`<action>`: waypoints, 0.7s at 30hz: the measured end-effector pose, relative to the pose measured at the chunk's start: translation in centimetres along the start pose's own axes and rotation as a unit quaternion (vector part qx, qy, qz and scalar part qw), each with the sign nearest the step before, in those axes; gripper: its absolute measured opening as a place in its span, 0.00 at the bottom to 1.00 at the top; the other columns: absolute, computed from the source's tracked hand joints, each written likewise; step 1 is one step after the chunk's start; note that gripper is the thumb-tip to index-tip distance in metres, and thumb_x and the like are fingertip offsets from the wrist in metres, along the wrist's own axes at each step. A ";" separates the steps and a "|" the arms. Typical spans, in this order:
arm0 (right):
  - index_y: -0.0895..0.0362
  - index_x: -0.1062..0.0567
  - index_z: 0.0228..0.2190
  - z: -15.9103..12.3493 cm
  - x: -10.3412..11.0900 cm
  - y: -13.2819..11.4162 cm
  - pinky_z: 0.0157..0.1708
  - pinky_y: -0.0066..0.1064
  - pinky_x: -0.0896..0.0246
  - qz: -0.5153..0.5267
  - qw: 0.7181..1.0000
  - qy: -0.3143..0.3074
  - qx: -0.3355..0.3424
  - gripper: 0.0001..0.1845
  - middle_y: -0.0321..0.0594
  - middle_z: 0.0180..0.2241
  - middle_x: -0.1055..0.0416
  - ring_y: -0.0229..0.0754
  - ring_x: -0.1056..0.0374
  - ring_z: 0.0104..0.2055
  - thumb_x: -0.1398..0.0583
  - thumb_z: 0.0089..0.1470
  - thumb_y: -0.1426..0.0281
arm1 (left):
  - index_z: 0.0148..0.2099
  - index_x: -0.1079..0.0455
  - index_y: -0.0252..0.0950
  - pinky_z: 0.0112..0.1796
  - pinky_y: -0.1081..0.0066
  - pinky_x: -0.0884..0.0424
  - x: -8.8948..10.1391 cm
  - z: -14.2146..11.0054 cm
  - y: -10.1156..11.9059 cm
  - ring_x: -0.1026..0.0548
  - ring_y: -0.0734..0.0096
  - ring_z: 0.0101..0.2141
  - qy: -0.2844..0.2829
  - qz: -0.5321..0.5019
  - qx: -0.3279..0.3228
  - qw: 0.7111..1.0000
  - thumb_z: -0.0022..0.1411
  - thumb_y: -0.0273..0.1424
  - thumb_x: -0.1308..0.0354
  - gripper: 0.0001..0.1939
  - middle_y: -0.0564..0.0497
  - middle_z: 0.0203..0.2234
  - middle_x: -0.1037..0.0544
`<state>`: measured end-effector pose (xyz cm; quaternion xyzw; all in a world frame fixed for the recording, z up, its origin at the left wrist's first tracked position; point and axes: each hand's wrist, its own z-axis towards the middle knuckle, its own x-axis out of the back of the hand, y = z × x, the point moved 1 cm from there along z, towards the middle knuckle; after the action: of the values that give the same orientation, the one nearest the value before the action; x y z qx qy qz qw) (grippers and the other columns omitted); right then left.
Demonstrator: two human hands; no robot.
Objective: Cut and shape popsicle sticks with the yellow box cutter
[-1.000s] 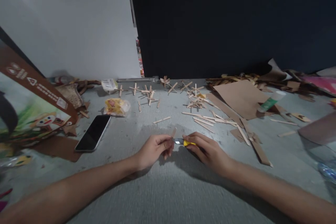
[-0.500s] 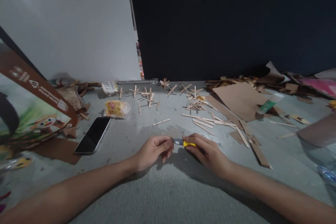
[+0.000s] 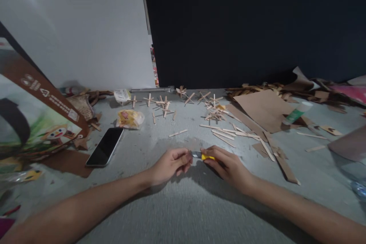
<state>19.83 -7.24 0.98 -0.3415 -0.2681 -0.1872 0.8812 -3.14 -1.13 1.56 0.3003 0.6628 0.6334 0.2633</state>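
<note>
In the head view, my right hand [image 3: 224, 164] is closed in a pinch around a small yellow utility knife [image 3: 207, 157]. Its short dark front end points left, toward my other hand. My left hand [image 3: 175, 163] has its thumb and fingers pressed together right at that tip; whatever they pinch is too small or hidden to make out. Beyond the hands a single wooden craft stick [image 3: 177, 133] lies flat. A loose group of craft sticks [image 3: 223, 134] is spread to the right, and several crossed-stick pieces [image 3: 166, 106] stand or lie farther back.
To the left are a black-screened phone [image 3: 105, 148], a yellow wrapped packet [image 3: 130, 119] and a printed bag [image 3: 42, 114]. Cardboard sheets [image 3: 263, 108], a green-and-white glue stick [image 3: 299, 113] and a cardboard strip [image 3: 281, 160] lie at right. A dark panel [image 3: 251, 26] rises behind.
The whole view has shifted a little, so the table things appear slightly farther right. Both hands keep nearly the same pose, with the left fingers still at the knife's tip.
</note>
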 end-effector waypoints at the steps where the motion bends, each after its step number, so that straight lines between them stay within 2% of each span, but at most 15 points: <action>1: 0.53 0.22 0.50 0.0 -0.1 0.0 0.42 0.32 0.22 0.000 1.000 0.005 0.002 0.12 0.46 0.41 0.19 0.44 0.20 0.42 0.45 0.76 0.66 | 0.32 0.33 0.37 0.22 0.74 0.44 0.0 0.0 0.0 0.37 0.78 0.20 0.004 -0.008 -0.003 1.000 0.65 0.61 0.39 0.31 0.56 0.22 0.30; 4: 0.53 0.22 0.52 0.0 -0.2 0.1 0.41 0.33 0.22 -0.002 1.000 0.014 0.007 0.12 0.46 0.40 0.19 0.44 0.20 0.42 0.45 0.76 0.66 | 0.32 0.33 0.37 0.24 0.74 0.41 -0.2 -0.1 0.1 0.35 0.77 0.21 0.013 -0.022 -0.011 1.000 0.65 0.61 0.38 0.31 0.55 0.22 0.30; 10: 0.52 0.22 0.52 0.0 0.0 0.1 0.41 0.33 0.21 -0.013 1.000 0.020 0.012 0.12 0.47 0.41 0.19 0.45 0.19 0.43 0.44 0.76 0.65 | 0.33 0.31 0.37 0.24 0.73 0.41 -0.3 -0.2 0.4 0.35 0.76 0.21 0.016 -0.017 -0.011 1.000 0.64 0.62 0.38 0.31 0.55 0.22 0.29; 21: 0.52 0.21 0.53 -0.6 0.0 0.4 0.43 0.38 0.20 -0.101 0.994 0.035 0.015 0.11 0.49 0.43 0.19 0.49 0.19 0.44 0.41 0.73 0.68 | 0.37 0.30 0.36 0.25 0.72 0.41 -0.5 -0.3 0.6 0.35 0.75 0.21 0.015 -0.021 0.002 1.000 0.68 0.57 0.39 0.26 0.56 0.21 0.30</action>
<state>20.28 -7.33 0.43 -0.2925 -0.2735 -0.2829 0.8716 -2.97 -1.64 2.15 0.2769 0.6741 0.6309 0.2662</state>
